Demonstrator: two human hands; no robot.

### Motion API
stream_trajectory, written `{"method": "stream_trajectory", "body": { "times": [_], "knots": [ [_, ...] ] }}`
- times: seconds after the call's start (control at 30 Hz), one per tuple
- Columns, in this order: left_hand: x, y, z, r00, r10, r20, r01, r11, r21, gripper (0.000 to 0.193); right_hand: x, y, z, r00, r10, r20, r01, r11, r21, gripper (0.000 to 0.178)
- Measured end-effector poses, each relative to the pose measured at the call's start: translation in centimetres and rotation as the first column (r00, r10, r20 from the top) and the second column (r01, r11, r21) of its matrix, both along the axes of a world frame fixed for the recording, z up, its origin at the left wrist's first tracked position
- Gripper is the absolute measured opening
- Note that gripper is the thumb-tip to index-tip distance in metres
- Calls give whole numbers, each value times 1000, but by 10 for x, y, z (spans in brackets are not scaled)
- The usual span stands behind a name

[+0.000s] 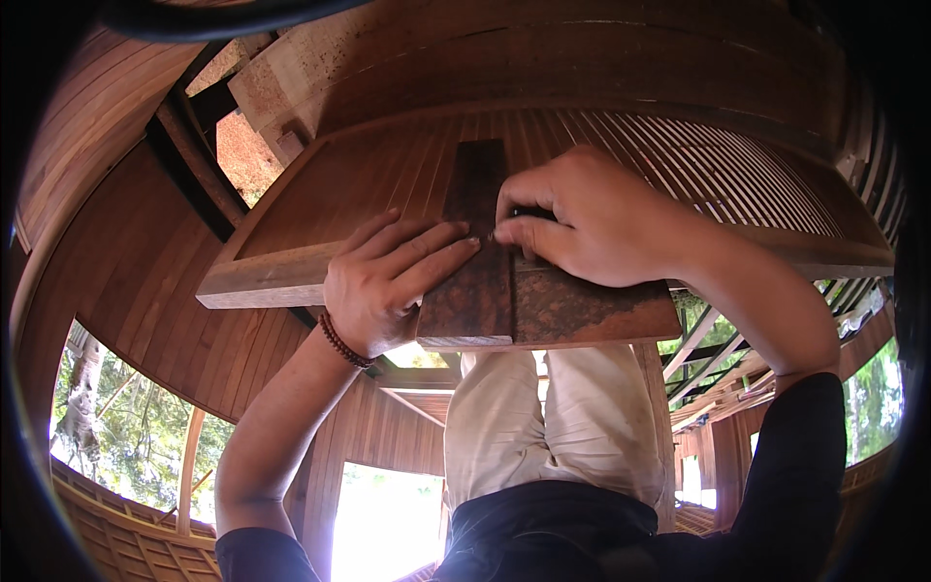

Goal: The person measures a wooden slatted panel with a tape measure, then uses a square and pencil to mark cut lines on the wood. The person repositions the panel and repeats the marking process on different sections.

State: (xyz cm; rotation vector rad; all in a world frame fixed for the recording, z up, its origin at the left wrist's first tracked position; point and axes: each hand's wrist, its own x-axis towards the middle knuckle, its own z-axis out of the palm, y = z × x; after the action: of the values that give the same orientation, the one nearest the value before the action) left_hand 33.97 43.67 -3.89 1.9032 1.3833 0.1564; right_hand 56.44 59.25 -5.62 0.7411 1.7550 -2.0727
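Note:
A dark, narrow wooden board [467, 301] lies across the edge of a framed wooden slatted panel [281, 268]. My left hand [380, 276] rests on the board from its left side, fingers stretched over its top face. From the right, my right hand [592, 218] meets the same board with thumb and forefinger pinched together near the left fingertips. A tiny light speck shows at that pinch, too small to name. Beside the narrow board, on its right, is a shorter mottled dark wooden piece [593, 308] with a reddish corner.
Thin parallel slats [718, 160] with bright gaps fill the panel's right part. Behind it rises a curved-looking plank wall [582, 63]. A wooden wall [175, 291] stands at the left, with bright openings onto trees below. My legs in pale trousers [553, 427] are beneath the boards.

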Motion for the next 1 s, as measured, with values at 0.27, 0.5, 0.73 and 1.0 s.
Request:
{"method": "stream_trajectory", "body": {
  "times": [0.27,0.5,0.73,1.0],
  "knots": [
    [-1,4,-2,1000,0,6,0,1000,13,42,6,-11,-25,987,-145,67,131,975,178,23],
    [-3,2,-5,1000,-7,2,7,1000,21,41,5,-18,-30,994,-104,32,98,982,159,21],
    [-3,3,-3,1000,-2,6,2,1000,2,42,5,0,4,990,-105,94,124,968,-220,21],
    [-8,8,-5,1000,-7,16,7,1000,11,44,5,-20,-29,986,-133,97,116,980,159,22]
  ]
}}
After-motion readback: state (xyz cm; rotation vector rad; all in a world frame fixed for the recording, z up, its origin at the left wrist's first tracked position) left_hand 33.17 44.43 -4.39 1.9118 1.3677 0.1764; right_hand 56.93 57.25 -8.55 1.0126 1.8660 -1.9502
